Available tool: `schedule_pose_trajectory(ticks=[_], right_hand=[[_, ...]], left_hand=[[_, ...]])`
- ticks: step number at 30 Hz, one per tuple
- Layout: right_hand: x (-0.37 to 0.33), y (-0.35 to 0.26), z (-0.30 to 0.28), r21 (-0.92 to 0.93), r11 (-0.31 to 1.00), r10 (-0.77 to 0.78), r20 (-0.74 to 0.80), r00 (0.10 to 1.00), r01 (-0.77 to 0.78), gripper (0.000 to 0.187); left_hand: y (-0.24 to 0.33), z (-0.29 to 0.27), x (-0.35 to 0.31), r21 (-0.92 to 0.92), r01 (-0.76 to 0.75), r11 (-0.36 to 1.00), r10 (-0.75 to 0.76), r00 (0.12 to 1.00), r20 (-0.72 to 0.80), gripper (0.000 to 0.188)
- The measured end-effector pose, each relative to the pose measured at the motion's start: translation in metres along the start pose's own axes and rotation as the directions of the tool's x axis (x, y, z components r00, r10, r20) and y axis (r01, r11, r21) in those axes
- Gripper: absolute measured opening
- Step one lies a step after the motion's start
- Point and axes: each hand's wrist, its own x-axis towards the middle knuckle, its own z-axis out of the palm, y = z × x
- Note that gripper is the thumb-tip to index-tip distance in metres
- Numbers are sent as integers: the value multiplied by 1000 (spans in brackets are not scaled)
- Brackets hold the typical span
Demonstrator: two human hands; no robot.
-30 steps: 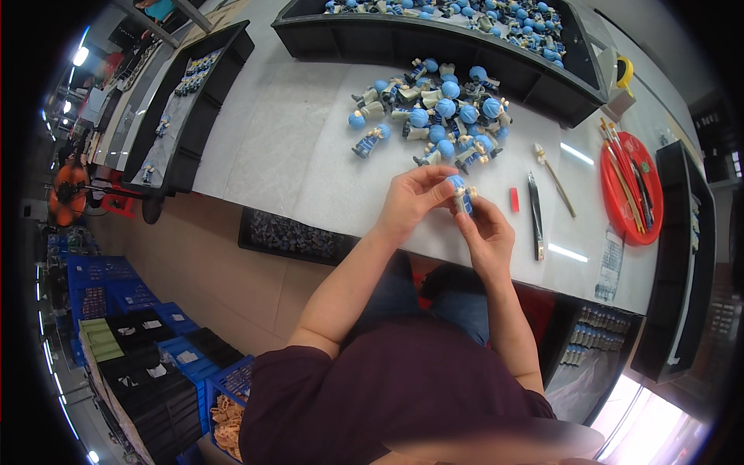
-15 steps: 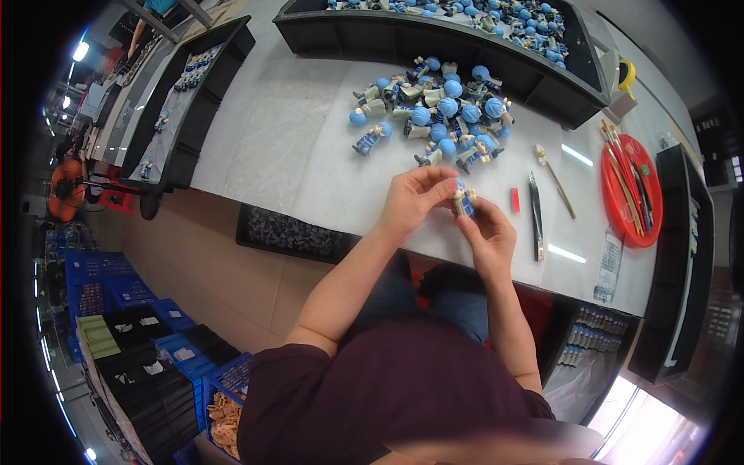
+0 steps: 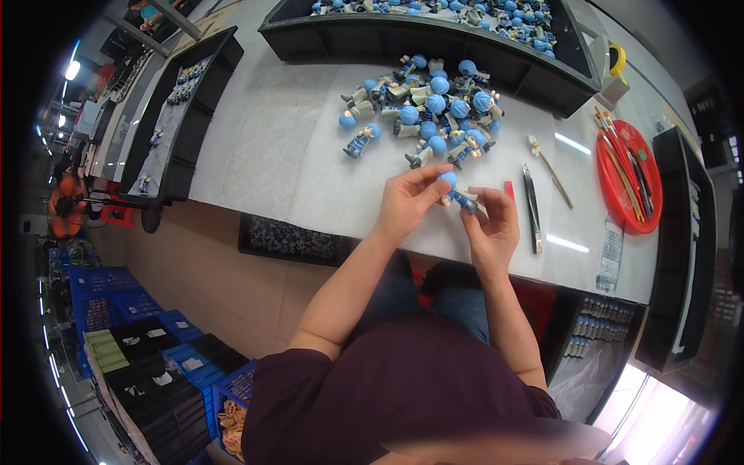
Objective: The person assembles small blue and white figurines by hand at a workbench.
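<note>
Both hands hold one small figurine (image 3: pixel 456 191) with a blue round head over the near part of the white table (image 3: pixel 271 155). My left hand (image 3: pixel 409 203) pinches the head end with thumb and fingers. My right hand (image 3: pixel 490 225) grips the body end from the right. A pile of several similar blue-headed figurines (image 3: pixel 430 108) lies just beyond the hands.
A long black tray (image 3: pixel 434 39) of more figurines runs along the table's far edge. Black tweezers (image 3: pixel 533 209), a small red piece (image 3: pixel 509 188) and a thin stick (image 3: pixel 552 172) lie right of the hands. A red round tray (image 3: pixel 629 177) holds brushes. A black tray (image 3: pixel 182 108) sits left.
The hands stay in about the same spot; the fingers have shifted slightly on the figurine.
</note>
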Motion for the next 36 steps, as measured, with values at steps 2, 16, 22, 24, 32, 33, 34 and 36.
schedule_pose_trajectory(ticks=[2, 16, 22, 24, 32, 33, 34, 36], right_hand=[[1, -9, 1, 9, 999, 42, -14, 999, -42, 35], [-1, -3, 1, 61, 995, 85, 6, 996, -85, 40], [0, -5, 0, 74, 993, 90, -3, 996, -89, 43], [0, -5, 0, 74, 993, 89, -4, 996, -88, 44], [-1, -5, -3, 32, 994, 104, 17, 994, -105, 50], [-1, -5, -3, 5, 993, 117, 16, 993, -117, 52], [-1, -5, -3, 6, 993, 117, 17, 993, -117, 52], [-1, -6, -2, -6, 995, 103, 16, 995, -103, 54]], left_hand=[[3, -1, 0, -16, 2, 1000, -2, 1000, -9, 27], [7, 0, -3, -43, -90, 995, 93, 993, 71, 44], [6, 1, -2, -9, -88, 996, 89, 992, 92, 39], [4, 0, -1, 17, -89, 996, 87, 993, 84, 38], [0, -2, -1, -23, -65, 998, 66, 996, 53, 34], [-1, -2, -1, -24, -72, 997, 73, 996, 52, 34], [-1, -2, -1, -25, -78, 997, 79, 996, 50, 35], [-2, -3, -1, -20, -92, 996, 93, 994, 53, 36]])
